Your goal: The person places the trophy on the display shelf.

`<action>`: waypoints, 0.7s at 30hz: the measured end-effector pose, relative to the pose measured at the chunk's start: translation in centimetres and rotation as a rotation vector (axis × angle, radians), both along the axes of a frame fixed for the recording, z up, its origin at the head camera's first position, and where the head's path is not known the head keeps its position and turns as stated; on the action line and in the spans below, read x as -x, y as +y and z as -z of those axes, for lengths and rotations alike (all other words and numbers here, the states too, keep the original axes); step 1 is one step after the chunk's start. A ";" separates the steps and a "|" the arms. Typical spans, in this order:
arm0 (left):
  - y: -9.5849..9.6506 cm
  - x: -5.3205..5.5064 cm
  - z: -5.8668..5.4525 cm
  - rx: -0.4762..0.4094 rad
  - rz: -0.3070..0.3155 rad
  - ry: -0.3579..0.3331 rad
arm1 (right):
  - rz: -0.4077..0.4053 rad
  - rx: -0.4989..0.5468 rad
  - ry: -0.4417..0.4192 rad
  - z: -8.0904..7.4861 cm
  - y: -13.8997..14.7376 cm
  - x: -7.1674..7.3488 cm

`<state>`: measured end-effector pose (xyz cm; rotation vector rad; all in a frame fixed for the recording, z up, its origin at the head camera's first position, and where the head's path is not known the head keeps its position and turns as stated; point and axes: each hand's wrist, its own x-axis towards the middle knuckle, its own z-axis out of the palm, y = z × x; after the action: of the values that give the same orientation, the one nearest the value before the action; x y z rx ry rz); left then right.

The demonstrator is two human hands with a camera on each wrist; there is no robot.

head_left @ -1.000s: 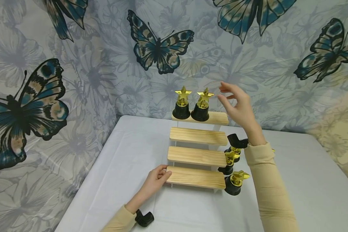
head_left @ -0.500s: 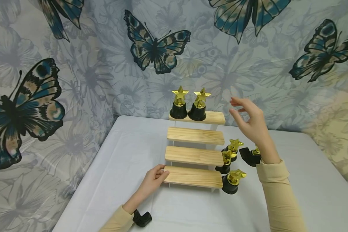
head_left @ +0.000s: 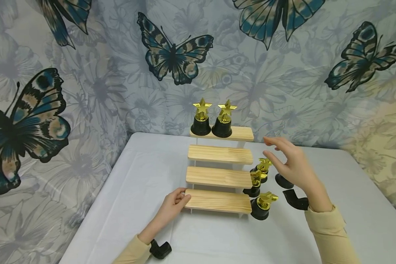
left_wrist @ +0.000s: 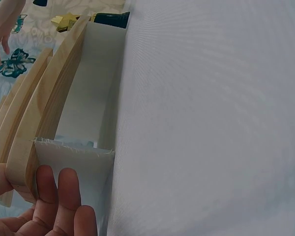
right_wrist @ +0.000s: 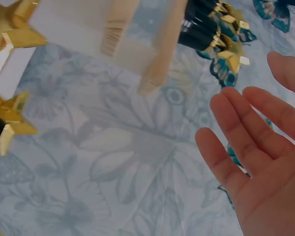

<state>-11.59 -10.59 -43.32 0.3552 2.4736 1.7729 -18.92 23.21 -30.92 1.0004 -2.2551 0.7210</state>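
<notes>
Trophies (head_left: 201, 125) upright on top shelf (head_left: 242, 133)

Right hand (head_left: 293, 161) moved off right and nearer, lower, away from top-shelf trophies (head_left: 222, 126); now blocks rightmost trophy's star, its black base (head_left: 283, 180) now showing.

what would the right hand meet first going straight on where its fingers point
Probably the top shelf board, at its right end: the right hand points that way in the head view, though depth is unclear.
</notes>
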 end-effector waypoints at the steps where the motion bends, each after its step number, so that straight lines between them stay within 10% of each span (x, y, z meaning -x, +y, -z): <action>1: 0.0 0.0 0.0 0.000 0.000 -0.001 | 0.001 -0.013 -0.011 0.3 0.2 -0.2; 21: -0.1 0.2 0.1 -0.017 0.027 -0.028 | 0.018 -0.075 -0.226 6.4 2.5 -4.2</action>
<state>-11.76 -10.72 -43.45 0.3613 2.4249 1.7773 -14.74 25.74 -37.28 0.9742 -2.4989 0.7812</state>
